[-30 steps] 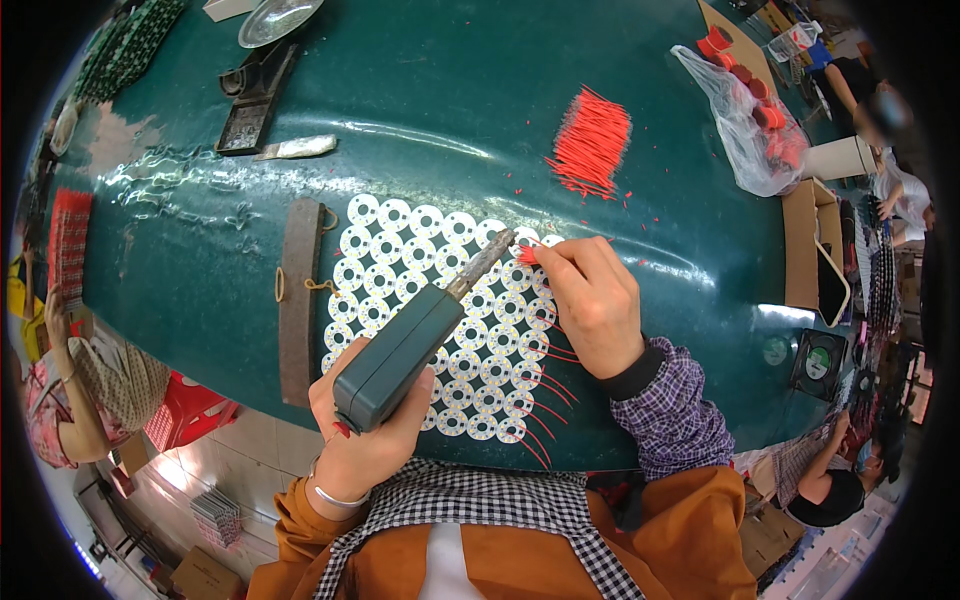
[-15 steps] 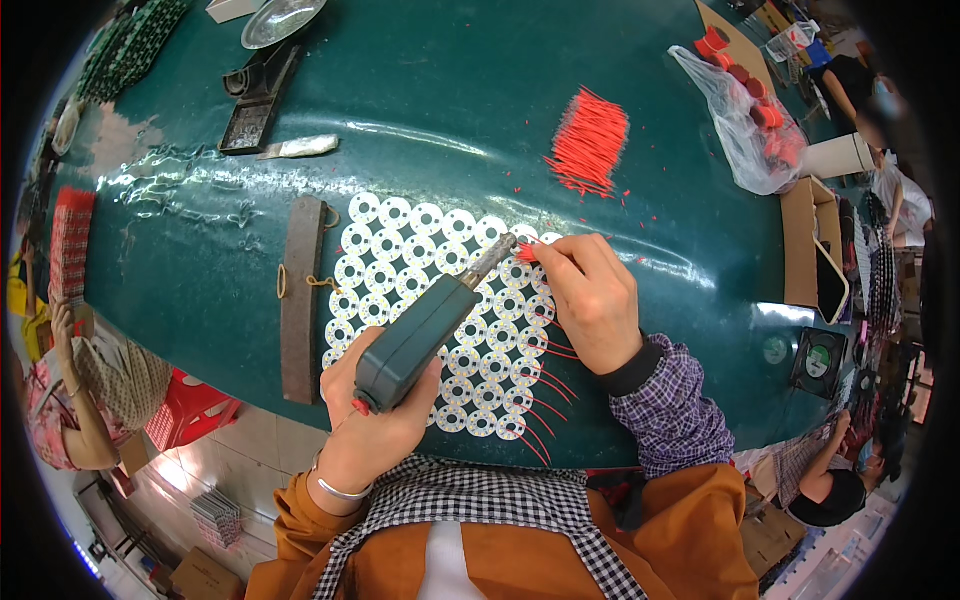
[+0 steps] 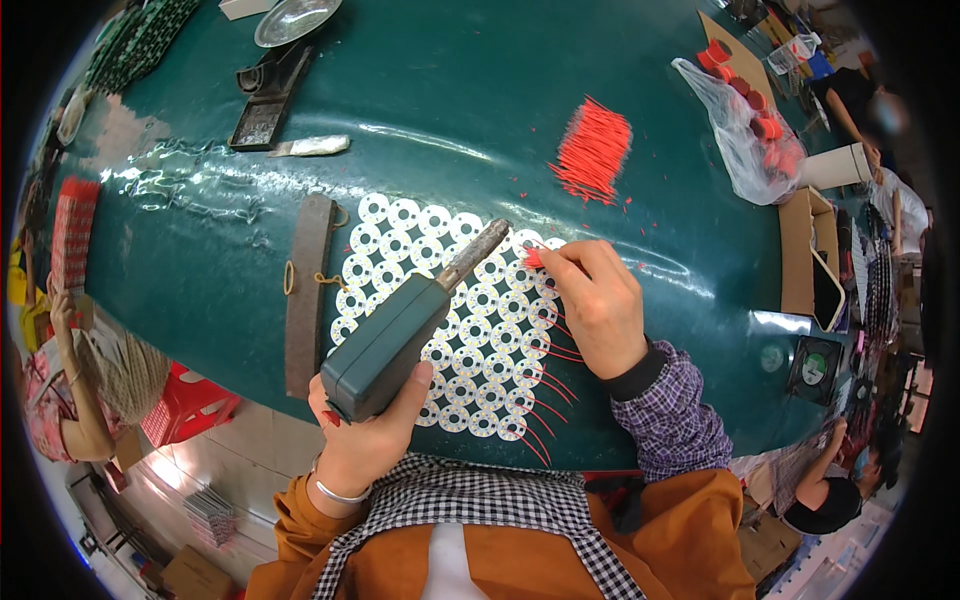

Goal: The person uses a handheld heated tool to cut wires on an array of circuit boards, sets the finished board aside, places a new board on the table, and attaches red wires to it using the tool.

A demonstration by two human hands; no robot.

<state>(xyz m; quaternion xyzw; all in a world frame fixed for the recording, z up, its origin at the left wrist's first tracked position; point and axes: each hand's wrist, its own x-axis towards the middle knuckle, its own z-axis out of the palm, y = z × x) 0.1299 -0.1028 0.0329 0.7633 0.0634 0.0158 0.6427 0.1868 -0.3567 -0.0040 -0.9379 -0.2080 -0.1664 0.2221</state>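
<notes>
My left hand (image 3: 372, 432) is wrapped round the dark green body of a soldering gun (image 3: 385, 345), whose metal tip points up and right over the board panel. Between the thumb and fingers of my right hand (image 3: 603, 305) is a small bunch of red wires (image 3: 533, 259), held above the panel's upper right. The panel (image 3: 462, 388) is a grid of round white circuit boards, each with a dark centre hole and small yellow dots. Several red wires (image 3: 553, 388) stick out from boards along its right edge. The gun's tip and the wires are apart.
A pile of cut red wires (image 3: 594, 150) lies beyond the panel. Left of the panel rests a metal bar (image 3: 310, 300) with loops. Farther off are a black tray (image 3: 260, 125) and a metal dish (image 3: 296, 20). A plastic bag (image 3: 735, 150) and a cardboard box (image 3: 800, 255) sit at right.
The soldering gun has drawn back a little to the left and up, so its tip has left the wires at my right hand. My right hand has shifted slightly down.
</notes>
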